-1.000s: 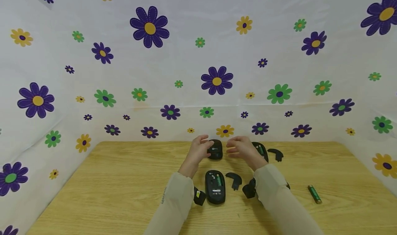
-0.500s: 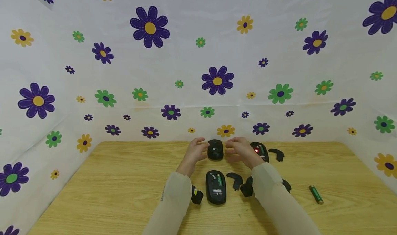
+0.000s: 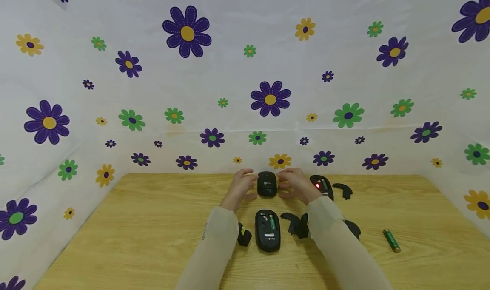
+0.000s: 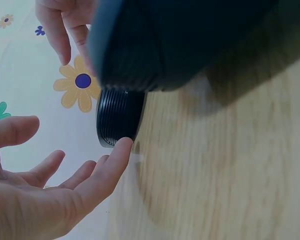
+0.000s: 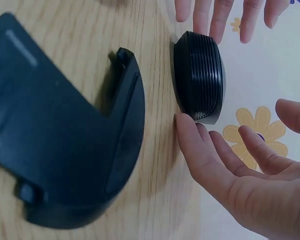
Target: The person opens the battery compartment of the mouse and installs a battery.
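Note:
A black computer mouse [image 3: 266, 184] sits right side up at the back of the table, between the two hands. My left hand [image 3: 240, 189] is at its left with fingers spread and loosely bent, holding nothing. On the other side, my right hand [image 3: 297, 185] stands with relaxed fingers, also holding nothing. In the left wrist view, a fingertip of the left hand [image 4: 65, 195] overlaps the low edge of the ribbed mouse [image 4: 117, 117]. A fingertip of the right hand [image 5: 255, 185] comes right at the end of the mouse [image 5: 197, 77] in the right wrist view.
An upturned mouse [image 3: 268, 241] with a green battery [image 3: 272, 222] lies in front, beside a curved battery cover [image 3: 290, 219]. Back right are another upturned mouse [image 3: 325, 193], glowing red, and a cover [image 3: 343, 189]. A loose battery [image 3: 391, 240] lies right. The sleeve partly hides a dark object [image 3: 354, 229].
The left hand, which overlapped the back mouse a second ago, has shifted left off it. The right hand has drawn slightly left toward it, and the back-right mouse's red light has come into view.

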`<state>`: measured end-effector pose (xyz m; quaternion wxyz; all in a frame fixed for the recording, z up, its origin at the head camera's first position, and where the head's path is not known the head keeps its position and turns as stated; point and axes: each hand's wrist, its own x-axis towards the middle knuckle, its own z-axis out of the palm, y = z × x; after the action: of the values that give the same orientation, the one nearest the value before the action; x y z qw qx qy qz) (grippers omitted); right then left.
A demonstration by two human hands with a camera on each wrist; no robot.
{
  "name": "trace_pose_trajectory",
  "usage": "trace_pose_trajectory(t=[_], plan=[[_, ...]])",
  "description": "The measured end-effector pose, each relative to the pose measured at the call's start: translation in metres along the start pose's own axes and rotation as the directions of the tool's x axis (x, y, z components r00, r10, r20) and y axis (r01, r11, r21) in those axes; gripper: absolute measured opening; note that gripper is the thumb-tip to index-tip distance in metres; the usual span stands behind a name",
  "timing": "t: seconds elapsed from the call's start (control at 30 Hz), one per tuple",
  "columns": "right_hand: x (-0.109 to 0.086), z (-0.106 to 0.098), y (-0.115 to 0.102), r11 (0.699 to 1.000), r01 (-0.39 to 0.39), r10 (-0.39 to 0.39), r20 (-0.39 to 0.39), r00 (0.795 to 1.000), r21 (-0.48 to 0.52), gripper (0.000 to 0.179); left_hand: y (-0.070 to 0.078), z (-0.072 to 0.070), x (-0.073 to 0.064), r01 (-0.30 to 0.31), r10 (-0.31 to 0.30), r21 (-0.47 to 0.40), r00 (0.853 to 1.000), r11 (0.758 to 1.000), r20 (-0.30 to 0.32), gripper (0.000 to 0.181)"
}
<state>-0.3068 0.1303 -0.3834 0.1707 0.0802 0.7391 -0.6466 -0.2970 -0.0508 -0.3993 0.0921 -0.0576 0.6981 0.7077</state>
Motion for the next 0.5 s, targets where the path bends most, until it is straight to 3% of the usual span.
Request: trace_pose_trajectory(t=[0.5], plan=[[0.013, 0.006, 0.003, 0.998, -0.003, 0.004, -0.012, 1.000, 0.064, 0.041, -0.002, 0.006, 0.009, 0.042, -0.042, -0.057, 0.999, 0.997, 0.011, 0.047]])
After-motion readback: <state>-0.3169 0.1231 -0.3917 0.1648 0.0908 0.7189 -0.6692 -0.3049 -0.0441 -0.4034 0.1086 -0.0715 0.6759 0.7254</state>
